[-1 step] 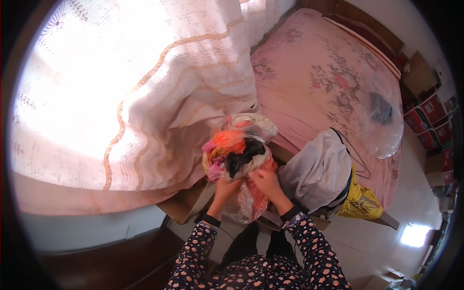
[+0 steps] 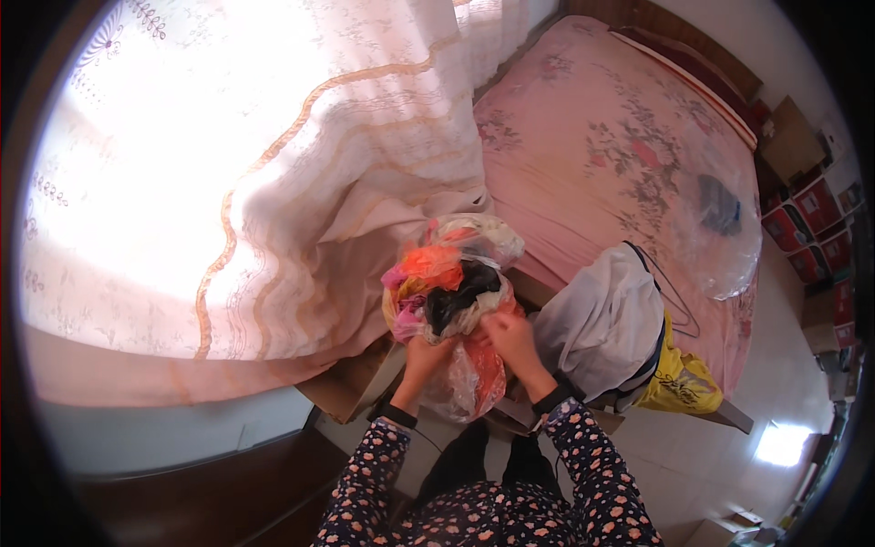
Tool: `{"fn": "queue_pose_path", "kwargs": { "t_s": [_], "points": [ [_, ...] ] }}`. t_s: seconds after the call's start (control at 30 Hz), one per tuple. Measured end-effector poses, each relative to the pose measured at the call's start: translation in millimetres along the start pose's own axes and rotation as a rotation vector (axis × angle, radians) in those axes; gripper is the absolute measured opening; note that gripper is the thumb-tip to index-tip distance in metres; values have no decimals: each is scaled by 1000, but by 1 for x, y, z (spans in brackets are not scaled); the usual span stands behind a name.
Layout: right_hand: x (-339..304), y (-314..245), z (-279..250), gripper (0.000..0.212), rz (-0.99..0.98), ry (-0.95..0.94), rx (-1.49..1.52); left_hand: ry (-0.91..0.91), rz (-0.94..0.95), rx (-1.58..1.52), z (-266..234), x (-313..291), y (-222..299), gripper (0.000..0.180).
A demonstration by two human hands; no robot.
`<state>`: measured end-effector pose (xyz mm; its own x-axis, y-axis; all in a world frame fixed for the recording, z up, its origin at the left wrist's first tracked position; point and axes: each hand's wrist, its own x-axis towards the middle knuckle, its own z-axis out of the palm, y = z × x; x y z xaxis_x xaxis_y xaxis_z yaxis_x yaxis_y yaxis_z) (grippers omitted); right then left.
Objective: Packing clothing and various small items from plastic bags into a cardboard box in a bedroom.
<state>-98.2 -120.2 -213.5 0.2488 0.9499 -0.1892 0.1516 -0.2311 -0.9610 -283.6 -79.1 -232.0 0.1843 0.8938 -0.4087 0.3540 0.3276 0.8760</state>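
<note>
A bundle of crumpled plastic bags (image 2: pixel 463 294) in orange, black, pink, yellow and clear film is bunched in front of me. My left hand (image 2: pixel 430 354) is closed on the bundle's near left edge, its fingertips partly covered by the film. At the near right edge, my right hand (image 2: pixel 510 335) has its fingers curled together in a pinch on the plastic. Below and between both hands hangs a clear and red plastic bag (image 2: pixel 476 376). The underside of the bundle is hidden.
Beside the bundle, a cardboard box (image 2: pixel 351 383) stands under a sheer curtain (image 2: pixel 301 210). To the right are a whitish garment (image 2: pixel 592 319), a yellow bag (image 2: pixel 682 378) and a wire hanger (image 2: pixel 679 314). Behind them is a bed (image 2: pixel 583 118) with clear plastic wrapping (image 2: pixel 720 260).
My right hand has shifted slightly to the right and away from my left hand, still at the bundle's edge. My left hand and the bundle have barely moved.
</note>
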Motion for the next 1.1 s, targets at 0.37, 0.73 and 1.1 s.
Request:
{"fn": "queue_pose_path", "kwargs": {
  "t_s": [0.37,0.73,1.1],
  "points": [
    [88,9,-12,19,-509,381,-289,-57,-16,-417,3,0,2,19],
    [45,21,-26,14,-330,160,-227,138,24,-626,-5,15,18,18],
    [-38,6,-21,19,-586,101,-464,119,70,-987,4,55,9,21]
  ]
}}
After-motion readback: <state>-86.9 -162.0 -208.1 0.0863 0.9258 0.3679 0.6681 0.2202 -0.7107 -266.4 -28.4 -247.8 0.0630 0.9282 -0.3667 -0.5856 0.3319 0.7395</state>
